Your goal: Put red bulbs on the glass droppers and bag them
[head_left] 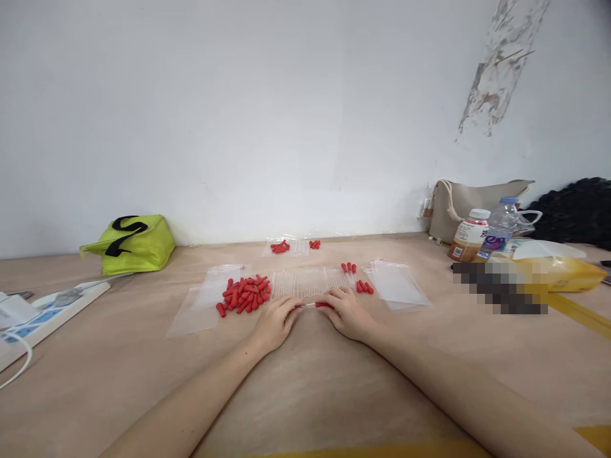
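Observation:
My left hand (281, 320) pinches one end of a thin clear dropper tube (310, 305). Between the fingers of my right hand (347, 313) is a red rubber dropper bulb (323, 305), lined up with the tube's other end. Whether the tube sits inside the bulb is too small to tell. A heap of red bulbs (245, 294) lies on a clear plastic bag left of my hands. Beyond my fingers a row of clear tubes (305, 280) is spread out. Past my right hand are several bulbs on tubes (348, 268) and a few red bulbs (365, 287).
Flat clear bags (398, 286) lie to the right; another bag (191, 312) is at left. A filled bag (291, 247) rests by the wall. A green bag (138, 245) and power strip (52, 318) stand left; bottles (470, 235), a beige bag (477, 197) and a yellow packet (558, 270) right.

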`<state>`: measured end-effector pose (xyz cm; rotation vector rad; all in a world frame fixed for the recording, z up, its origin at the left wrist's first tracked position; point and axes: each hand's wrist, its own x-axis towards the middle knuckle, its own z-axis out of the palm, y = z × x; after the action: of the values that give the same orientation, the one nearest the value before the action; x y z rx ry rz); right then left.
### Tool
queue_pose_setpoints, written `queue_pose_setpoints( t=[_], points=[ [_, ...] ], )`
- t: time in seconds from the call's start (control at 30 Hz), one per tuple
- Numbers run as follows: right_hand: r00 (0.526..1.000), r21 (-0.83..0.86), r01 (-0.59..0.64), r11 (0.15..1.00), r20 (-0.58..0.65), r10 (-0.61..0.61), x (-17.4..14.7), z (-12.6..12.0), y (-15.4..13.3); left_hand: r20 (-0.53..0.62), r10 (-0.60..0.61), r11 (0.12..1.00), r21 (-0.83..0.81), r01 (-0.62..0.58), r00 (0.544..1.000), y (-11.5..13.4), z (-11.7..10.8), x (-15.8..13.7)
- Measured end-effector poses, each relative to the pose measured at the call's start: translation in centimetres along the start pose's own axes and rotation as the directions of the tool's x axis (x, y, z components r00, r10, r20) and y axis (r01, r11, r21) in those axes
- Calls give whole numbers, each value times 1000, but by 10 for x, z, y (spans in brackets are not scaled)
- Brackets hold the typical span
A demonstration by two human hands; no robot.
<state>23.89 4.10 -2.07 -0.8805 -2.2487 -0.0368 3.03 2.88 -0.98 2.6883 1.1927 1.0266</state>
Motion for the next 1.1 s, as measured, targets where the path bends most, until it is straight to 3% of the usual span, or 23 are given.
queue_pose_setpoints(
  t=[0.4, 0.67, 1.1],
  points=[
    [1000, 155, 2, 988, 20, -5, -1, 3, 3, 14, 94, 984, -151, -91, 995, -5, 0, -2],
    [995, 94, 103, 990, 5, -103, -3, 0, 3, 12, 117, 968, -223, -112, 993, -2, -2, -2],
    [983, 61, 185, 981, -16, -185, -3, -2, 4, -13, 172, 976, -132, -172, 985, 0, 3, -5]
  ],
)
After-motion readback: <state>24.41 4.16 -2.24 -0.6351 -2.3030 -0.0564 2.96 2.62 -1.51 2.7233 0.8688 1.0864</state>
